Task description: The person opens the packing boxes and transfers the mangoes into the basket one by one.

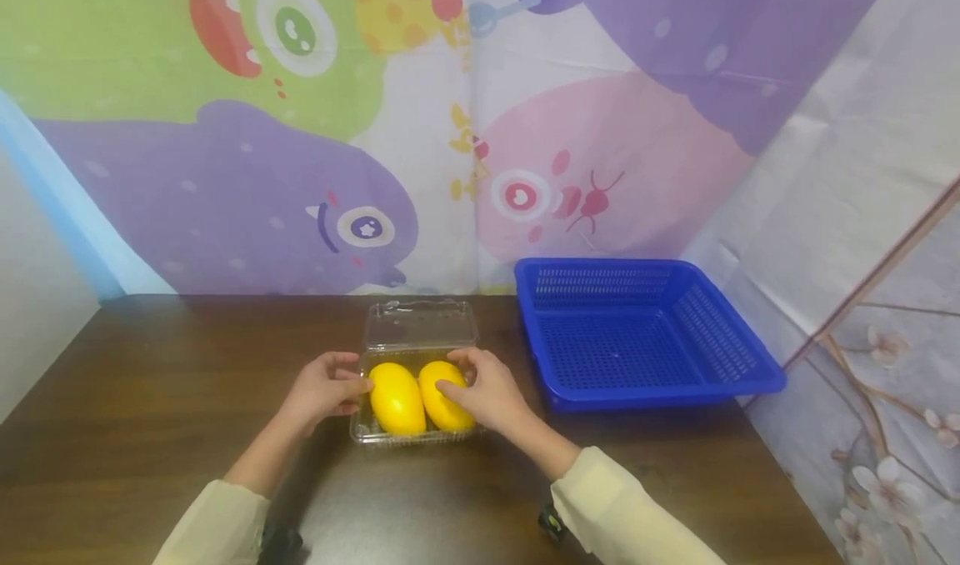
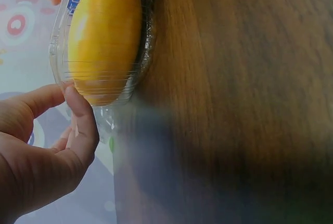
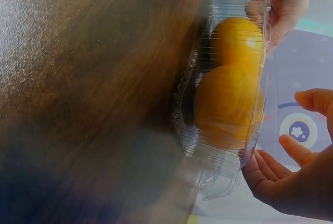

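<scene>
Two yellow mangoes, the left one and the right one, lie side by side in a clear plastic clamshell box on the table. The box's lid is folded back toward the wall. At the left rim, my left hand pinches the box edge between thumb and finger, plainest in the left wrist view. My right hand is at the right side, its thumb above the right mango. In the right wrist view, the right hand's lower fingers touch the box's outer rim; thumb and index stand apart from it.
A blue perforated plastic basket stands right of the box, near the back of the brown wooden table. Behind the table hangs a sheet with cartoon animals. A flowered panel borders the right side.
</scene>
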Tool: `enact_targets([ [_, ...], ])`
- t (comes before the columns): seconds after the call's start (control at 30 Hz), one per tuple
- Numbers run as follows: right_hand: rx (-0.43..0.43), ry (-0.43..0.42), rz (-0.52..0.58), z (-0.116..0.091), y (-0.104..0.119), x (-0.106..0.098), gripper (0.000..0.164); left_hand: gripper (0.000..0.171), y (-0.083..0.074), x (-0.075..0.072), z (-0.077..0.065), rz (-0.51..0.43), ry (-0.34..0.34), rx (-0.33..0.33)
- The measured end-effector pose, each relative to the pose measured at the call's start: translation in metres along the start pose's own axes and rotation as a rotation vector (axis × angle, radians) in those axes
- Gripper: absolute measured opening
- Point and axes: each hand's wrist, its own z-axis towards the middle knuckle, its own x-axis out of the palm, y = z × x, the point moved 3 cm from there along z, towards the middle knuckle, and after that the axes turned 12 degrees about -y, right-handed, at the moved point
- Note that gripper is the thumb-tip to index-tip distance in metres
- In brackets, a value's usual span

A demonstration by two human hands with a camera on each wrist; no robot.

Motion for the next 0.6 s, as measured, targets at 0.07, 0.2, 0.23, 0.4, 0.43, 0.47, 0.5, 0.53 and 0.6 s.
enact_targets([
  [0.07, -0.017, -0.007, -0.013, 0.000, 0.000, 0.002, 0.043, 0.061, 0.000, 0.000, 0.001, 0.001, 0.001, -0.001],
  [0.2, -0.067, -0.013, -0.046, 0.001, 0.004, 0.006, 0.047, 0.060, -0.001, 0.000, 0.000, 0.018, -0.002, -0.006],
  [0.23, -0.077, -0.011, -0.058, 0.001, 0.005, 0.008, 0.049, 0.059, -0.002, -0.001, 0.000, 0.021, -0.003, -0.008],
  [0.4, -0.103, 0.006, -0.158, 0.001, 0.009, 0.016, 0.057, 0.059, -0.002, 0.000, 0.001, 0.011, 0.006, -0.010],
  [0.43, -0.106, 0.009, -0.179, 0.000, 0.010, 0.017, 0.058, 0.059, -0.002, 0.000, 0.001, 0.006, 0.007, -0.013],
  [0.47, -0.107, 0.013, -0.196, -0.001, 0.010, 0.017, 0.059, 0.059, -0.001, 0.001, 0.001, 0.004, 0.009, -0.014],
  [0.5, -0.111, 0.015, -0.208, -0.002, 0.011, 0.018, 0.059, 0.059, -0.001, 0.001, 0.001, 0.001, 0.008, -0.016],
  [0.53, -0.112, 0.018, -0.220, -0.002, 0.011, 0.018, 0.060, 0.059, -0.001, 0.001, 0.001, 0.002, 0.008, -0.020],
  [0.6, -0.114, 0.028, -0.240, -0.003, 0.011, 0.019, 0.061, 0.059, -0.001, 0.001, 0.000, 0.000, 0.008, -0.024],
])
